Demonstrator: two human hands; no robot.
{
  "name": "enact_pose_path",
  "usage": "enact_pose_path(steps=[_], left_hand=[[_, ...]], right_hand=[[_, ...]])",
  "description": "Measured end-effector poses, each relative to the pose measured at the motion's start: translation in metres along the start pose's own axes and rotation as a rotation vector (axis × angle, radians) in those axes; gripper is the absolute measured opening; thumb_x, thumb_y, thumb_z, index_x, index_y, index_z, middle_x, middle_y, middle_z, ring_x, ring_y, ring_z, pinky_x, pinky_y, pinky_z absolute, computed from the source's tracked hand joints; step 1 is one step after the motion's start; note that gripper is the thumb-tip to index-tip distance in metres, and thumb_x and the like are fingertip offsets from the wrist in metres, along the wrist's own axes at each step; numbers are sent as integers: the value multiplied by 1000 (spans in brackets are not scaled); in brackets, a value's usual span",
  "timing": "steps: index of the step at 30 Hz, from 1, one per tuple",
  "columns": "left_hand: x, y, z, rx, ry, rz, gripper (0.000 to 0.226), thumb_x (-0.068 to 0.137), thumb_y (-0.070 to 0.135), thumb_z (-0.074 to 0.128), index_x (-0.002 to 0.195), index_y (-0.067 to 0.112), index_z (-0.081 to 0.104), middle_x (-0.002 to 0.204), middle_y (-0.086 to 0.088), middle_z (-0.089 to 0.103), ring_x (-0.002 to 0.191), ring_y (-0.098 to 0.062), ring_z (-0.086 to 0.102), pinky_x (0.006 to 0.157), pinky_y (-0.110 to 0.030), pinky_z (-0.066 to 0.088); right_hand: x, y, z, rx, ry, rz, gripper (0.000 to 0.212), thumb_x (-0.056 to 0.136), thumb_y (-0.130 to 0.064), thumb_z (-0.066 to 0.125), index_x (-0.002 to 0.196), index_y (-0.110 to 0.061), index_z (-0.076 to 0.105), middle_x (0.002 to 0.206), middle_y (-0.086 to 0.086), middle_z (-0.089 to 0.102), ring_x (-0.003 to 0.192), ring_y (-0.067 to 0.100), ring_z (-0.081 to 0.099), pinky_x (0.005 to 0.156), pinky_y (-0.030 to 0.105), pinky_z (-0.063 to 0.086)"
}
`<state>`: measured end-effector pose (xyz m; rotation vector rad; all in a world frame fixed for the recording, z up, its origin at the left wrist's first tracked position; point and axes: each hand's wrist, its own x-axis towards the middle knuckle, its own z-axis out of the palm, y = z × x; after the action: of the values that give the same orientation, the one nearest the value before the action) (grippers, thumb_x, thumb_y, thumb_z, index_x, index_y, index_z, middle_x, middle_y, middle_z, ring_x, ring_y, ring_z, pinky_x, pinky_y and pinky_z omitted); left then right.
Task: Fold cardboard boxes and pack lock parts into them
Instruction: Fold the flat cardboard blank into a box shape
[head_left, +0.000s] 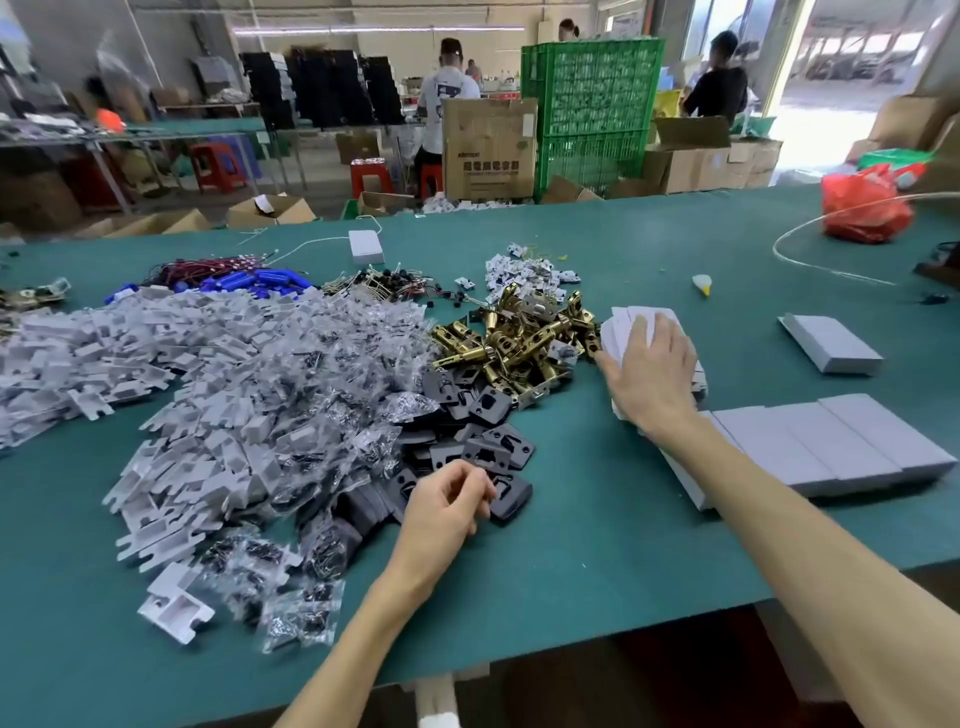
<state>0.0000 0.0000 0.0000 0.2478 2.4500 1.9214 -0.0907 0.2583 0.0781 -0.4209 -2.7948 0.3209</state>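
Note:
My right hand (649, 369) lies flat, fingers spread, on a stack of flat white box blanks (623, 325) right of centre. My left hand (447, 504) hovers with loosely curled fingers at the near edge of a pile of black strike plates (483, 415); I see nothing in it. Brass latch bolts (519, 338) are heaped between the plates and the blanks. A row of folded white boxes (831, 441) sits to the right of my right forearm, and one more white box (831, 343) lies further back.
White cardboard inserts (171, 395) and clear bags of screws (322, 364) cover the left half of the green table (597, 545). Blue parts and wires (249, 280) lie behind them. A red bag (862, 208) sits at the far right. People work in the background.

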Motion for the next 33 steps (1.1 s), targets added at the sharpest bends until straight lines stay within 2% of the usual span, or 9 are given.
enact_pose_path(steps=[4, 10, 16, 19, 22, 24, 26, 28, 33], left_hand=[[-1, 0, -1, -24, 7, -8, 28, 107, 24, 56, 84, 13, 68, 66, 4, 64, 54, -9, 49, 55, -16, 40], [1, -2, -1, -46, 3, -27, 28, 107, 26, 56, 84, 15, 69, 67, 2, 65, 54, -9, 50, 53, -15, 40], [0, -2, -1, -66, 10, -36, 29, 108, 26, 56, 85, 15, 69, 67, 2, 64, 53, -9, 49, 51, -14, 38], [0, -2, 0, -69, 13, -37, 29, 108, 25, 55, 85, 14, 68, 67, 1, 64, 53, -10, 49, 51, -17, 38], [-1, 3, -2, -136, 16, -23, 27, 108, 22, 55, 90, 11, 70, 74, -5, 70, 59, -15, 57, 51, -21, 44], [-1, 7, -2, -267, 11, -20, 24, 107, 24, 55, 104, 6, 72, 91, -10, 77, 71, -23, 69, 58, -25, 54], [0, 11, -2, -414, 1, -23, 37, 103, 34, 58, 122, 3, 67, 112, -15, 77, 94, -30, 76, 74, -31, 62], [1, 13, -4, -555, -18, -37, 61, 96, 47, 64, 135, 1, 59, 128, -17, 72, 115, -32, 72, 92, -37, 61], [0, 15, -18, -714, -93, -117, 110, 64, 62, 91, 141, -6, 54, 140, -28, 61, 132, -39, 59, 110, -43, 50]], right_hand=[[-2, 9, 6, -110, -159, 55, 65, 107, -45, 43, 150, 2, 32, 158, 23, 30, 150, 40, 20, 123, 57, 14], [-11, 18, 8, -108, -12, -64, 38, 107, -32, 42, 122, 0, 55, 129, 18, 57, 128, 37, 46, 111, 48, 33], [-18, 18, -12, 48, 140, -35, 17, 98, 5, 39, 102, 3, 55, 101, 25, 64, 87, 38, 54, 70, 39, 35], [-28, 12, -27, 140, 287, -69, 24, 102, 1, 35, 113, 2, 56, 92, 24, 65, 72, 33, 45, 63, 38, 33], [-55, -4, -33, 269, 413, -284, 32, 103, 0, 39, 129, -3, 58, 87, 19, 65, 69, 36, 54, 59, 36, 35], [-85, -18, -28, 386, 397, -465, 34, 101, 7, 47, 131, -4, 59, 87, 16, 69, 72, 35, 65, 58, 32, 42], [-116, -28, -12, 497, 285, -589, 37, 101, 6, 53, 137, 1, 59, 113, 18, 73, 99, 31, 71, 84, 30, 55], [-142, -35, 8, 551, 175, -689, 42, 98, 8, 57, 139, 5, 57, 131, 19, 67, 119, 30, 66, 100, 42, 54], [-169, -42, 38, 603, 131, -835, 42, 94, 8, 61, 136, 6, 59, 137, 16, 63, 129, 29, 61, 103, 44, 53]])
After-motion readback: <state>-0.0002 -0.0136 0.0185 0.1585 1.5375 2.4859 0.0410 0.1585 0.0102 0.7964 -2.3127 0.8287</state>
